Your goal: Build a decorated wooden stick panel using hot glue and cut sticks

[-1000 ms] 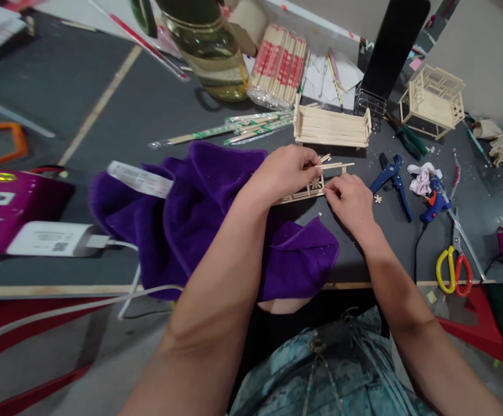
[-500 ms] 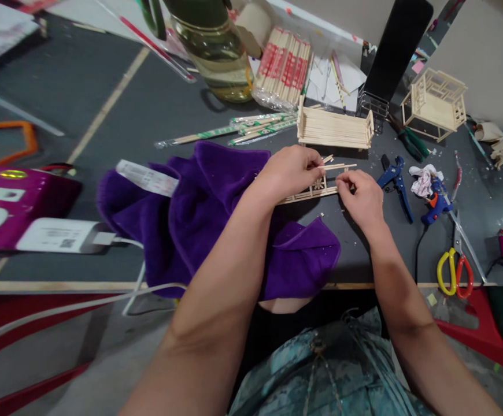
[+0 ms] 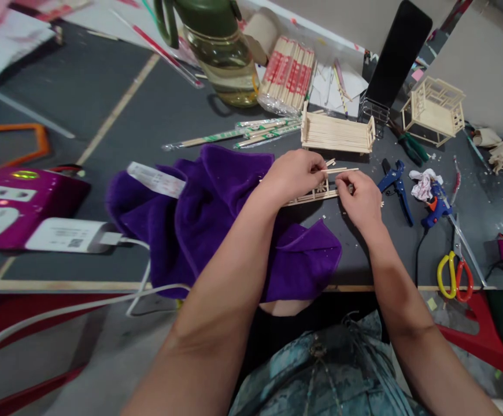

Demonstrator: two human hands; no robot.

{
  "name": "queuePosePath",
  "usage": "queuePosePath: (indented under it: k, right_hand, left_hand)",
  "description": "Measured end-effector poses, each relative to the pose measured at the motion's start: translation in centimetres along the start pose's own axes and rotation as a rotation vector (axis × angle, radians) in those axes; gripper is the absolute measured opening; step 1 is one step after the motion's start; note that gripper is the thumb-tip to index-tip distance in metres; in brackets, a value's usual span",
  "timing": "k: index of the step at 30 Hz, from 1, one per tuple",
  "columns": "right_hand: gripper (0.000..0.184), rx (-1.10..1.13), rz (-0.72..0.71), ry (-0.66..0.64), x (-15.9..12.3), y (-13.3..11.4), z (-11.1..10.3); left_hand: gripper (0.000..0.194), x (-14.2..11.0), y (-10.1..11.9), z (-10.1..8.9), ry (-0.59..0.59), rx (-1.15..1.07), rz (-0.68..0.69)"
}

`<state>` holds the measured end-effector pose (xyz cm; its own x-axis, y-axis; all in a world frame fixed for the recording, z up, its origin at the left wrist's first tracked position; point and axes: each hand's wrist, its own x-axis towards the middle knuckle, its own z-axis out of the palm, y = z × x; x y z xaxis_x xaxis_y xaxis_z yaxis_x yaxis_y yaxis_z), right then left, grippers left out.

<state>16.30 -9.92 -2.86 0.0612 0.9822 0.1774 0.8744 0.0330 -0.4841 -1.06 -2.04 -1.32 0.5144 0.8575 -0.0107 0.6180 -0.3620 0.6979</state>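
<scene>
Between the fingertips of my left hand is a thin wooden stick, pointing to the right. Below it a small frame of wooden sticks, with a flower-shaped lattice, lies on the table, partly covered by that hand. My right hand is closed at the frame's right part; its fingertips hide the exact grip. A purple towel lies bunched beneath my left forearm. Just behind the hands stands a small bench made of sticks.
To the right lie blue cutters, a glue gun, scissors and green-handled pliers. A stick-built chair and a phone stand behind. A bottle and bundled chopsticks are at the back; a purple power socket sits left.
The view has shifted slightly, so the table's things appear a little farther right and lower. Both hands stay at the frame, and the stick remains in my left fingers.
</scene>
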Motion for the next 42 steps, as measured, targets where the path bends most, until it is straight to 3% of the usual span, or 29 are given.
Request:
queuePosePath:
  k: [19, 36, 39, 42]
  right_hand:
    - [0.02, -0.056, 0.083, -0.031, 1.1, -1.3, 0.8]
    - [0.018, -0.074, 0.042, 0.034, 0.7, -1.3, 1.4]
    - [0.018, -0.064, 0.045, 0.022, 0.7, -1.4, 1.1]
    - [0.021, -0.036, 0.05, 0.091, 0.3, -0.7, -0.3]
  left_hand:
    - [0.023, -0.2, 0.1, -0.1, 0.003, 0.011, 0.024]
    - [0.028, -0.4, 0.7, -0.2, -0.002, 0.034, 0.001]
    - [0.024, -0.3, 0.3, -0.1, 0.002, -0.012, 0.021]
    - [0.021, -0.4, 0.1, -0.2, -0.025, -0.035, 0.03]
